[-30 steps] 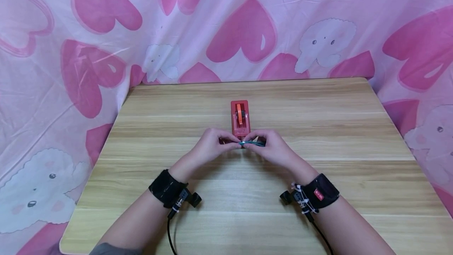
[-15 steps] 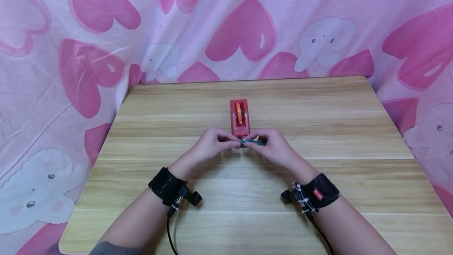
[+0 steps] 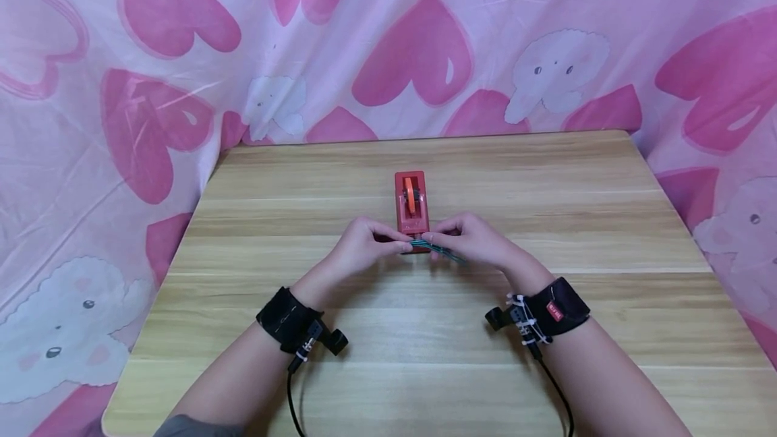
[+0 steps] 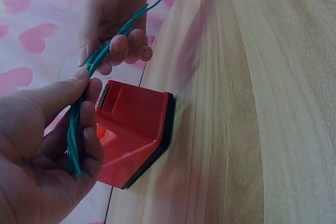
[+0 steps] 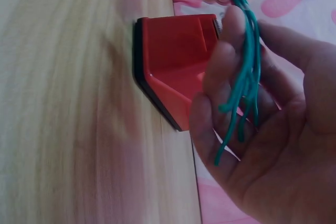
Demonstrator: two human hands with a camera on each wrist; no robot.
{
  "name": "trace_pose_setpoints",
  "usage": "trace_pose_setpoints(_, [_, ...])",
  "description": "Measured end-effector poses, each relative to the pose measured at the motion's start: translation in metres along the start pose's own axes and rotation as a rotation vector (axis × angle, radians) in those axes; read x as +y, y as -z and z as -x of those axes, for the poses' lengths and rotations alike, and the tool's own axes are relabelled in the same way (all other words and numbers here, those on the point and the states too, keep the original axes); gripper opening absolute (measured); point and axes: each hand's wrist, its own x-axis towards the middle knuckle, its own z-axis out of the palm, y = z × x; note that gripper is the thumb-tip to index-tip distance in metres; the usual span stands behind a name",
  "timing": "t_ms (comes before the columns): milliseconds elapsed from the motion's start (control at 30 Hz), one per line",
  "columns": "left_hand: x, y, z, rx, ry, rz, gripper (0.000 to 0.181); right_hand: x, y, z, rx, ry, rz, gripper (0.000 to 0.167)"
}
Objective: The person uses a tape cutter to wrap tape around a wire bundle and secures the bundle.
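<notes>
A bundle of thin green wires (image 3: 450, 254) spans the two hands, just in front of a red tape dispenser (image 3: 413, 224). My left hand (image 3: 363, 247) pinches the bundle near its middle between thumb and fingers, with the short ends hanging over the curled fingers in the left wrist view. On the other side, my right hand (image 3: 472, 240) has thumb and forefinger at the bundle, while its loose ends (image 5: 244, 87) fan out across the palm. A glossy, clear patch, perhaps tape, shows on the wires (image 4: 90, 67) between the hands.
The dispenser stands on the wood-grain table (image 3: 413, 336), its toothed cutter (image 4: 104, 96) toward the hands and an orange wheel (image 3: 411, 195) inside. A pink heart-patterned cloth (image 3: 413, 52) hangs behind the table. Wrist cameras with black cables (image 3: 293, 400) sit on both wrists.
My right hand has turned and shifted slightly up and to the right, its fingers loosening, so more of the wire ends show below it. My left hand stays nearly still.
</notes>
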Motion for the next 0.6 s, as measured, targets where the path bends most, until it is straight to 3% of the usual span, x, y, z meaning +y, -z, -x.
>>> trace_pose_setpoints(300, [-0.0040,-0.0023,-0.0020,0.013,-0.060,-0.022,0.011,0.0070,0.0046,-0.0041,-0.079,-0.079,-0.172,0.027])
trace_pose_setpoints(600, [-0.0074,-0.0047,-0.0047,0.017,-0.057,-0.027,0.013,0.0062,0.0038,-0.0049,-0.040,-0.132,-0.156,0.027])
